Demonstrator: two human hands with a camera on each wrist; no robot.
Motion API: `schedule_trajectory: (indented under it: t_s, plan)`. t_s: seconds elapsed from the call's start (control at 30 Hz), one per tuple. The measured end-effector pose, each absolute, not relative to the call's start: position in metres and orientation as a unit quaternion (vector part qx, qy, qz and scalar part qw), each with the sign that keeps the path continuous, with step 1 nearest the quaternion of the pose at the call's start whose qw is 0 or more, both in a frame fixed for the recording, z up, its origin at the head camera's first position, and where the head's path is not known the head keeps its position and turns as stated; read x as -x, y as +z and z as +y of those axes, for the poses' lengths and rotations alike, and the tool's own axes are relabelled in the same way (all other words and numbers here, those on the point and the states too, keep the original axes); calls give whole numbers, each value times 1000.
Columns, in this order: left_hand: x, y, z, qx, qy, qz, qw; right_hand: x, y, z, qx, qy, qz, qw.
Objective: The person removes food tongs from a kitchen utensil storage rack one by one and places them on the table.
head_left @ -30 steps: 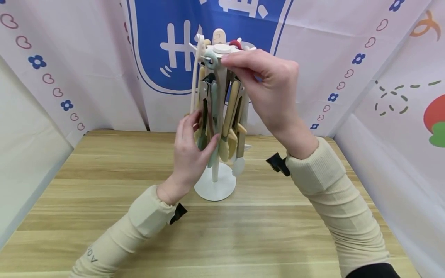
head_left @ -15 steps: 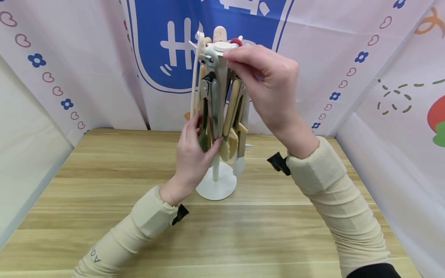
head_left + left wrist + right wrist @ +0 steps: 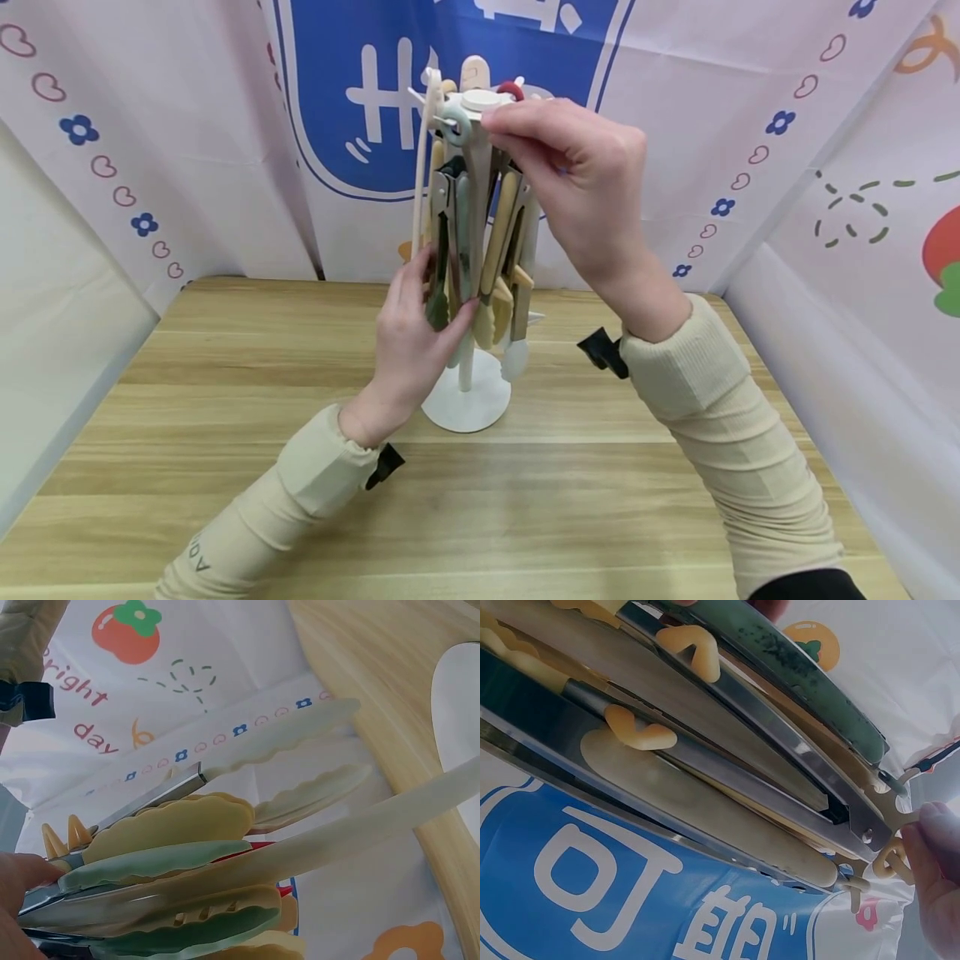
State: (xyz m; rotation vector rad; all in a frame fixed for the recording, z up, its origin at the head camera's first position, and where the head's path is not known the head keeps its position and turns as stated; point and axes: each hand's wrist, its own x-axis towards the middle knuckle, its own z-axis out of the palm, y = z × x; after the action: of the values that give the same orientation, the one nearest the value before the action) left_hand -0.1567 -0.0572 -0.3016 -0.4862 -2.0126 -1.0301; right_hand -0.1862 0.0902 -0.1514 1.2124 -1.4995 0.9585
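A white utensil stand (image 3: 481, 101) is upright on the table, hung with several tongs. My left hand (image 3: 408, 342) grips the green tongs (image 3: 463, 208) low down, thumb in front and fingers at the far left side. Green scalloped tips (image 3: 157, 862) reach past the thumb in the left wrist view. At the stand's top, my right hand (image 3: 588, 179) pinches its pale rim near a hook. The looped end (image 3: 889, 862) of the yellow tongs (image 3: 498, 237) hangs right by those fingertips. Fingers partly hide the stand's top and the green tongs.
The stand's round white base (image 3: 468, 412) rests on the wooden table (image 3: 225, 375). Beside the tongs hang a pale long-handled utensil (image 3: 420, 183), a wooden handle (image 3: 474, 73) and a red loop (image 3: 512, 88). A printed cloth (image 3: 360, 250) hangs close behind.
My left hand has moved slightly down along the green tongs, and its thumb sits lower. The right hand has kept its pinch at the stand's top; the view has shifted slightly.
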Motion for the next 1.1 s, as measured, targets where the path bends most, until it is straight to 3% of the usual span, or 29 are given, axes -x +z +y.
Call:
schedule_trajectory:
  t_s: [1.1]
  plan:
    - [143, -295, -66, 205, -449, -766, 412, 185, -151, 91, -483, 389, -628, 469]
